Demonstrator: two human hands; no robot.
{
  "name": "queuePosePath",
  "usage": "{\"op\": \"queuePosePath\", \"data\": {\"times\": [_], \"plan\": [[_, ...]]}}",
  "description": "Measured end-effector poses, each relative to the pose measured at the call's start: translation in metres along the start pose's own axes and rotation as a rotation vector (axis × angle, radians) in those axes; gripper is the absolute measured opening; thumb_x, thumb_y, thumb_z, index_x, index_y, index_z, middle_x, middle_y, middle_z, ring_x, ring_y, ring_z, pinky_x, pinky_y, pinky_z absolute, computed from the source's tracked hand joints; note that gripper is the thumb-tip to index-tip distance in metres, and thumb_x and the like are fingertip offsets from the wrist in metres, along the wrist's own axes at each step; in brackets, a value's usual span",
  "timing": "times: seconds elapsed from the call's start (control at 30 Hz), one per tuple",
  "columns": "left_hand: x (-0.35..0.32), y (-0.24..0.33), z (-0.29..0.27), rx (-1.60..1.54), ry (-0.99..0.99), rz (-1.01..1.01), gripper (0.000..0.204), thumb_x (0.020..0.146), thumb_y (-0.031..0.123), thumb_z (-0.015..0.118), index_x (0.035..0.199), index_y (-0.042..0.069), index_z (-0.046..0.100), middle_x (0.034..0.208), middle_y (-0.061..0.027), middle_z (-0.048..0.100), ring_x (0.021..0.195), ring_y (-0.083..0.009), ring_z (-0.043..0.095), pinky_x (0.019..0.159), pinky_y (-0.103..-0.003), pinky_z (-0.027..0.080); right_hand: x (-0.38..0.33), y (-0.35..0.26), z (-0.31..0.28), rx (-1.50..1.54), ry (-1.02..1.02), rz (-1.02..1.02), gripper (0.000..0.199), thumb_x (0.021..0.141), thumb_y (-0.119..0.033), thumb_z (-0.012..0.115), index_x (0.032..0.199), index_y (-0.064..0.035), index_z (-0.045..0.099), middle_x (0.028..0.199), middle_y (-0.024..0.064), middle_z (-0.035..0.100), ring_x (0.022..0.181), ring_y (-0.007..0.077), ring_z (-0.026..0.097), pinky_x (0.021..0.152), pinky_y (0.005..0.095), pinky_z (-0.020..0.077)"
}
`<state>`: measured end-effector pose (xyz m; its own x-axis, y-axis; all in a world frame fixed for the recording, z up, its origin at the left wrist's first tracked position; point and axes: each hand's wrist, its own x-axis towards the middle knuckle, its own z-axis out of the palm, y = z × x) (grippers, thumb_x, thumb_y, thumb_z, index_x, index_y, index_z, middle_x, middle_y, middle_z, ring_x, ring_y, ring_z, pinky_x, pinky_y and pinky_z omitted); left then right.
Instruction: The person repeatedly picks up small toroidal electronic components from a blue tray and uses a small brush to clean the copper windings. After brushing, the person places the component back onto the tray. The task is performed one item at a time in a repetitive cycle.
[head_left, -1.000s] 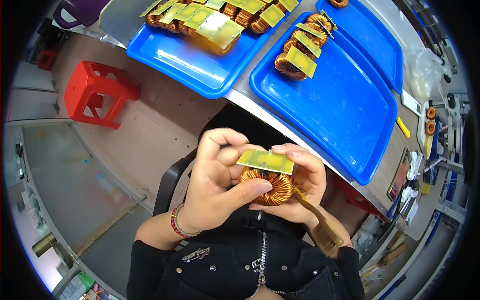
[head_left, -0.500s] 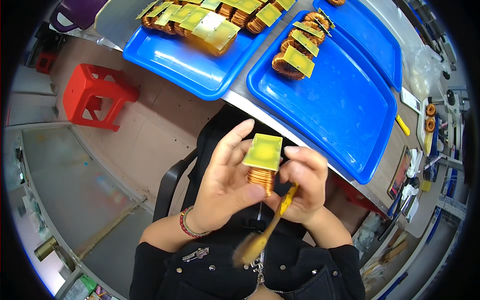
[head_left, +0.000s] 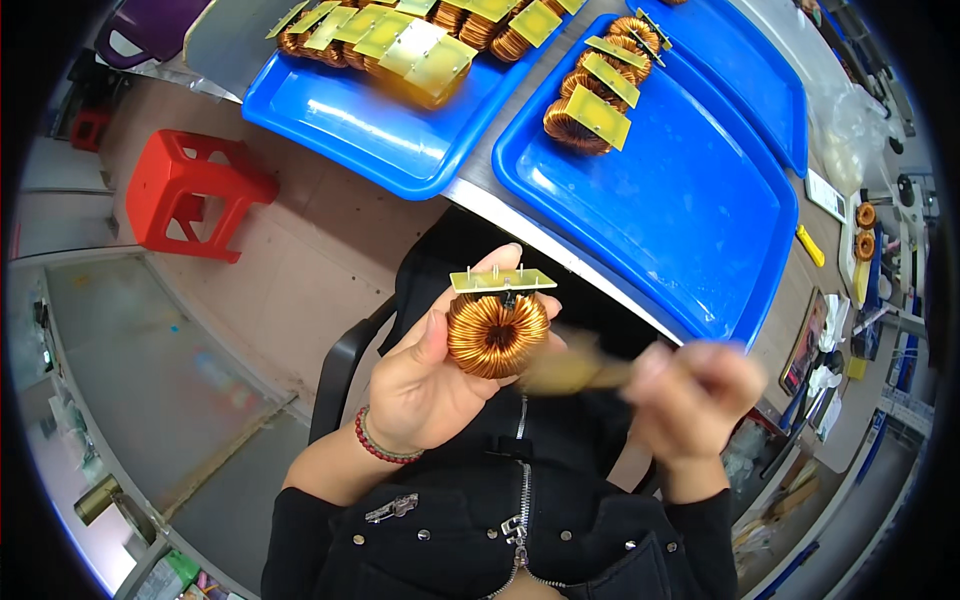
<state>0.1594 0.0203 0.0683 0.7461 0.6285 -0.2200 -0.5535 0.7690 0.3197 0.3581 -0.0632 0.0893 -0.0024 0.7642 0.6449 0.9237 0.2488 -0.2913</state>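
My left hand [head_left: 425, 385] holds a toroidal coil [head_left: 497, 335] of copper wire, its round face and centre hole turned up toward me. Across the coil's top sits a flat yellow-green board [head_left: 503, 280] with thin pins standing out of it. The fingers wrap behind the coil and the thumb rests at its left side. To the right, my right hand [head_left: 695, 400] is closed on a brush [head_left: 575, 368]. Motion smears both this hand and the brush. The brush head is close to the coil's lower right side; whether they touch I cannot tell.
Several board-topped coils fill the far part of the left blue tray [head_left: 350, 140]; more stand along the left side of the right blue tray [head_left: 660, 230]. A yellow-handled tool [head_left: 810, 246] lies right of the trays. On the floor at left stands a red stool [head_left: 190, 190].
The coil has turned in my left hand, so its round face now shows and its board is seen edge-on. My right hand has moved right, away from the coil, and the brush has swung up beside it.
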Motion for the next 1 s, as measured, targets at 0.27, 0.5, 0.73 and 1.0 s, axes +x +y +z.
{"op": "queuePosePath", "data": {"times": [0.27,0.5,0.73,1.0], "plan": [[0.004,-0.001,-0.007,-0.052,-0.169,-0.003,0.067,0.093,0.04,0.036,0.141,0.002,0.007,0.128,-0.0226,0.039,0.113,-0.034,0.048,0.096,-0.043,0.039,0.02,-0.009,-0.005,0.235,-0.185,-0.143,0.026,0.058,-0.009,0.077,0.082,-0.0134,0.069,0.083,0.0023,0.054,0.069,0.0155,0.051,0.052,0.0239,0.0371],[0.004,-0.001,-0.009,-0.137,-0.148,-0.018,0.066,0.094,0.042,0.032,0.141,0.004,0.005,0.126,-0.0208,0.041,0.108,-0.0305,0.051,0.092,-0.039,0.042,0.018,0.012,0.013,0.197,0.106,0.165,0.028,0.067,0.009,0.07,0.091,-0.0042,0.067,0.106,0.0123,0.044,0.061,0.0115,0.048,0.05,0.0213,0.0371],[0.01,-0.004,-0.002,0.909,0.069,0.608,0.098,0.069,0.005,0.075,0.14,0.001,0.007,0.109,-0.0103,0.045,0.093,-0.0169,0.054,0.079,-0.026,0.046,0.03,-0.007,-0.001,0.233,0.018,0.175,0.026,0.066,0.002,0.071,0.09,-0.0071,0.068,0.105,0.0111,0.044,0.065,0.0132,0.051,0.055,0.0215,0.04],[0.003,0.001,-0.01,1.652,0.292,0.912,0.101,0.056,0.015,0.085,0.132,-0.009,0.024,0.103,-0.014,0.046,0.083,-0.0191,0.05,0.069,-0.027,0.045,0.044,-0.001,0.0,-0.03,-0.106,0.08,0.025,0.061,-0.003,0.077,0.083,-0.0107,0.069,0.091,0.0084,0.053,0.056,0.0118,0.048,0.051,0.025,0.0398]]}}
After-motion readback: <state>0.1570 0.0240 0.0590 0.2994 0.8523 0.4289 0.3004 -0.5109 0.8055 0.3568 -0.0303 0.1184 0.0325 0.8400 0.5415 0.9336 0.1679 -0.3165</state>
